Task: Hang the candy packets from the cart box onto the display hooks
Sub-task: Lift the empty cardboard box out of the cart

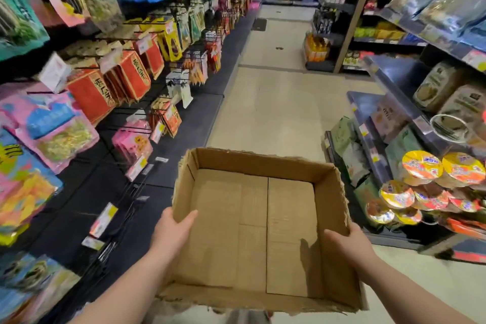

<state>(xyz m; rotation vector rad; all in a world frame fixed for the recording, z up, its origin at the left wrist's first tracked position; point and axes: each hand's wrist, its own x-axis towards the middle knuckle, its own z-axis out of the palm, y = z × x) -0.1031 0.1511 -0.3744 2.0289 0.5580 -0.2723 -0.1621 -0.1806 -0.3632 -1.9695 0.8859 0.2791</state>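
Open brown cardboard box (331, 205), torn-rimmed, roughly level.

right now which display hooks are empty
The lowest hooks, under the small pink packets: only price tags hang there, while rows above hold packets.

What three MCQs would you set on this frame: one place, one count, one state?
1. Where are the foil-lidded noodle bowls relative to the cardboard box?
A. stacked to its right
B. inside it
C. hung to its left

2. How many hands grip the box?
A. none
B. one
C. two

3. The inside of the box is:
A. full of packets
B. empty
C. covered by closed flaps

Answers:
1 A: the bowls are piled at the right side of the aisle, outside the box.
2 C: the left hand grips the left wall and the right hand grips the right wall.
3 B: the top is open and only the bare cardboard floor shows.
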